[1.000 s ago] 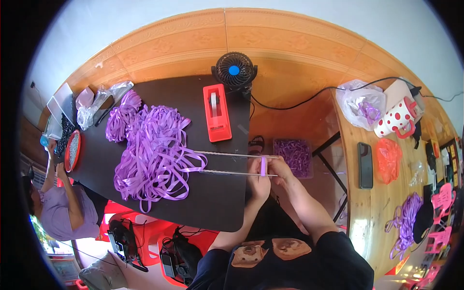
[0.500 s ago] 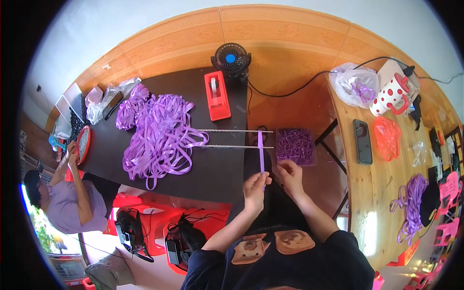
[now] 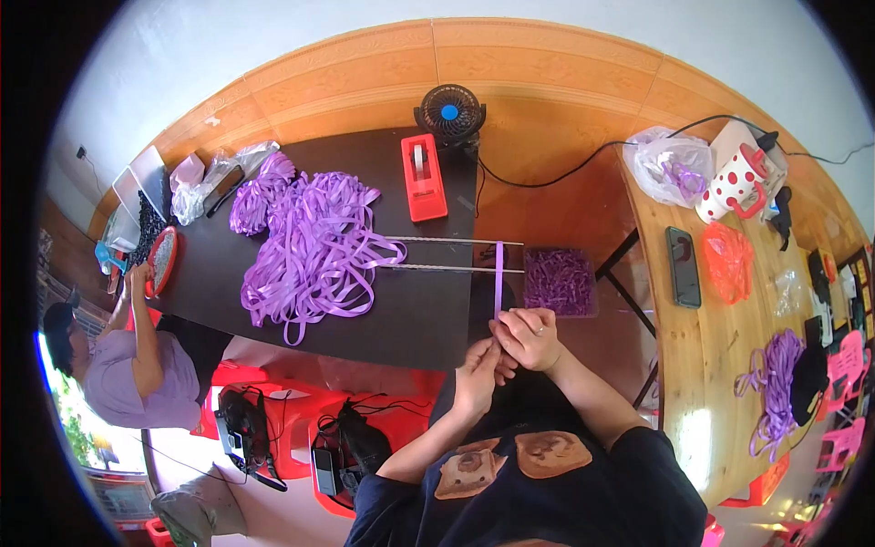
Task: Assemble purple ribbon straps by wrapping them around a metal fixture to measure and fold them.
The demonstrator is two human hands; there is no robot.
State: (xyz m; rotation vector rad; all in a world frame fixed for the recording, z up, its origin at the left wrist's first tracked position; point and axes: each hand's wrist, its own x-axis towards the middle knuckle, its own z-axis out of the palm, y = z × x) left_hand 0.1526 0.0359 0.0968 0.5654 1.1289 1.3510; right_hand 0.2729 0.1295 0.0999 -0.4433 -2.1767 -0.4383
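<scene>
A purple ribbon strip (image 3: 499,282) runs down from two thin metal rods (image 3: 456,269), which jut out over the right edge of the dark table. Near its lower end, my right hand (image 3: 530,341) pinches the ribbon between bent fingers. Just below and to the left, my left hand (image 3: 477,376) is closed with its fingertips against the right ones; the ribbon's tail there is mostly hidden. Behind the rods, a large loose pile of purple ribbon (image 3: 314,246) lies on the table. A clear box of short purple ribbon pieces (image 3: 560,283) stands lower, right of the rod tips.
A red tape dispenser (image 3: 424,178) and a small black fan (image 3: 450,113) stand on the dark table (image 3: 410,324). The wooden table (image 3: 679,365) at right holds a phone (image 3: 683,267), a dotted cup (image 3: 732,187) and bags. Another person (image 3: 137,365) works at far left, beside a red-rimmed bowl (image 3: 162,262).
My right hand has moved left onto the ribbon and closed on it. My left hand has slid slightly lower, and the two hands now meet. The whole view has shifted a little.
</scene>
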